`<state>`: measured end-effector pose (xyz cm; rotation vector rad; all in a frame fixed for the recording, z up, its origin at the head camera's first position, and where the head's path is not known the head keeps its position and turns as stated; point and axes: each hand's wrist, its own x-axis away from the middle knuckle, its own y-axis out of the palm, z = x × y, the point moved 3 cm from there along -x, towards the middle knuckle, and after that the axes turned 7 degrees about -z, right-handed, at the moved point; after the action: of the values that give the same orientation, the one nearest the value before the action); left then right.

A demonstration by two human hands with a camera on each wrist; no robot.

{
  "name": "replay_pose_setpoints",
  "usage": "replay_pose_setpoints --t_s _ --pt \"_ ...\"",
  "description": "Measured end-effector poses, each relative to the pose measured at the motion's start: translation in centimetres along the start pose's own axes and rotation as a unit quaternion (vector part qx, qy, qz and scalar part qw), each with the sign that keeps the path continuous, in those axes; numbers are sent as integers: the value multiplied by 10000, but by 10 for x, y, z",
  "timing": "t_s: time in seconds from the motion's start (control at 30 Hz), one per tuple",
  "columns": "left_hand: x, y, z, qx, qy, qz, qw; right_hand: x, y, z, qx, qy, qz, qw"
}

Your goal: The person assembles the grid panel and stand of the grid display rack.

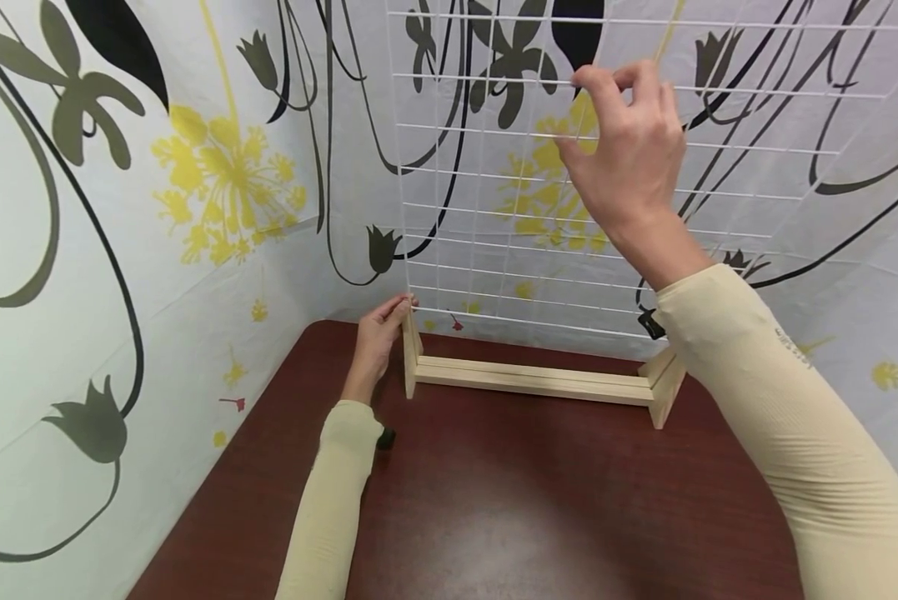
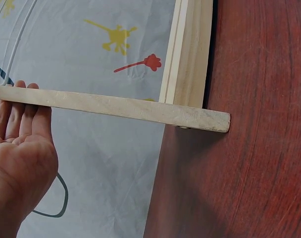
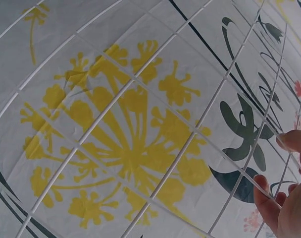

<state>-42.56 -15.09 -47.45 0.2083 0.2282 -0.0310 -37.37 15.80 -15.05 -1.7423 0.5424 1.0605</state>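
A white wire grid panel (image 1: 479, 130) stands upright at the back, its lower edge at a wooden stand (image 1: 534, 383). This stand has two end boards joined by a pale crossbar with a groove along it. My left hand (image 1: 377, 337) pinches the top of the left end board (image 2: 116, 104), beside the grid's lower corner. In the left wrist view its fingers lie against the board, and the thumb is mostly hidden. Higher up, my right hand (image 1: 636, 146) holds the grid's wires with thumb and fingers. My right forearm partly covers the right end board (image 1: 666, 387).
The stand is on a dark red-brown table (image 1: 494, 517) with rounded corners. A white cloth (image 1: 193, 317) printed with flowers and dark stems hangs behind and to the left. Small black devices (image 1: 651, 323) are worn at both wrists.
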Motion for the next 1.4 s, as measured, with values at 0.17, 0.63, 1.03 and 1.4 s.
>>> replay_pose_setpoints --t_s 0.17,0.63,1.03,1.4 --pt "0 0 -1 -28 -9 -16 10000 1 1 0 11 51 11 10000" --pt "-3 0 -2 120 98 -94 9998 7 8 7 -65 -29 -11 10000" --pt "-4 -1 0 222 115 -48 9997 14 12 4 -155 -215 139 9996" --pt "-1 -1 0 171 166 -54 9997 24 20 -5 -80 -368 244 9990"
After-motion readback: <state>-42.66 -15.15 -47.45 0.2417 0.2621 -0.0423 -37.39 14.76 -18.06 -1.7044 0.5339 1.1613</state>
